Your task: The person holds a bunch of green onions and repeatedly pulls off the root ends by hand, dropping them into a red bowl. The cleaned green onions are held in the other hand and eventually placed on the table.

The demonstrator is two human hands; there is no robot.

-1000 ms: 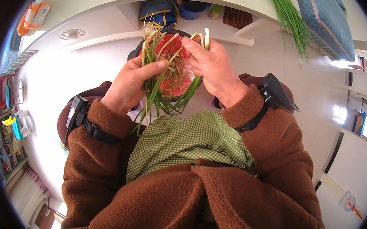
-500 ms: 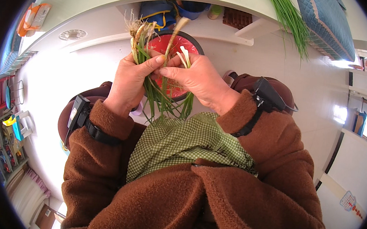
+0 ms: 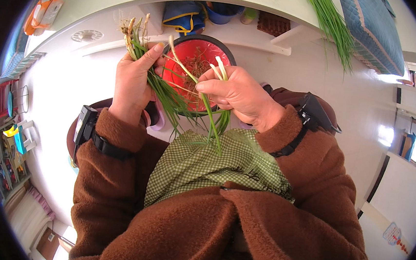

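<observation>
A person in a thick brown fleece coat (image 3: 279,223) fills the lower half of the view, with a green checked cloth (image 3: 210,164) spread over the lap beneath the hands. Beyond it lies the pale floor (image 3: 74,85), and on it, just past the hands, stands a red basin with a dark rim (image 3: 199,56), holding brownish trimmings. At the top right a blue quilted cushion (image 3: 372,25) rests on a raised surface, with a loose sheaf of long green stalks (image 3: 331,25) lying beside it. The left hand (image 3: 133,82) is clenched around a bunch of green chives (image 3: 160,89), whose rooty pale ends stick up above the fist while the leaves trail down toward the lap. The right hand (image 3: 237,95) pinches a single chive stalk (image 3: 205,100) between thumb and fingers, its white end pointing up over the basin and its green leaf hanging to the cloth; a few more white stalk tips (image 3: 220,67) poke up from behind its fingers. Each wrist carries a black strapped device (image 3: 87,125), and the two hands sit near each other in front of the basin.
</observation>
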